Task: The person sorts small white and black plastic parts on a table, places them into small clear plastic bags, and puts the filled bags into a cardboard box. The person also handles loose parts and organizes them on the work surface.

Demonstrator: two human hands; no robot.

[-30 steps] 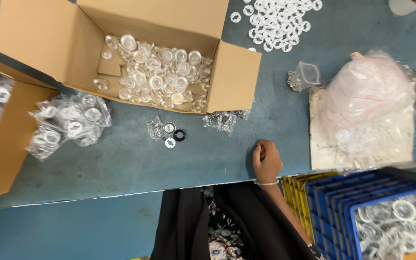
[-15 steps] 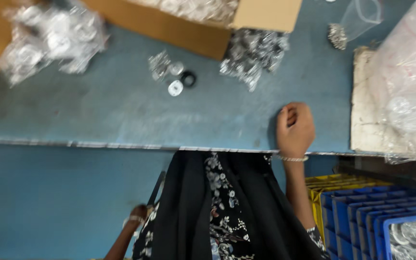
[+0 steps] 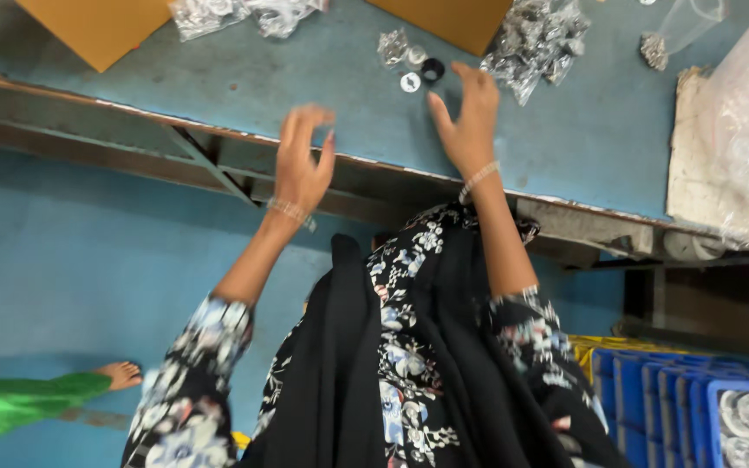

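Observation:
My left hand (image 3: 302, 161) is raised over the near edge of the blue table (image 3: 218, 87), fingers spread, holding nothing. My right hand (image 3: 467, 120) hovers above the table with its fingers apart, just below a small black ring (image 3: 433, 69) and a white round cap (image 3: 410, 82). A crumpled clear wrapper (image 3: 393, 45) lies beside those two pieces. Neither hand touches anything.
Cardboard boxes (image 3: 88, 26) stand at the table's far edge, with clear bags of small parts (image 3: 535, 48) between them. A large plastic bag on white card (image 3: 739, 147) lies at right. Blue crates (image 3: 695, 407) sit on the floor; another person's foot (image 3: 119, 374) shows at left.
The view has tilted down and back. My left hand has come up from my side to the table edge, and my right hand has moved forward toward the small ring and cap, fingers opening.

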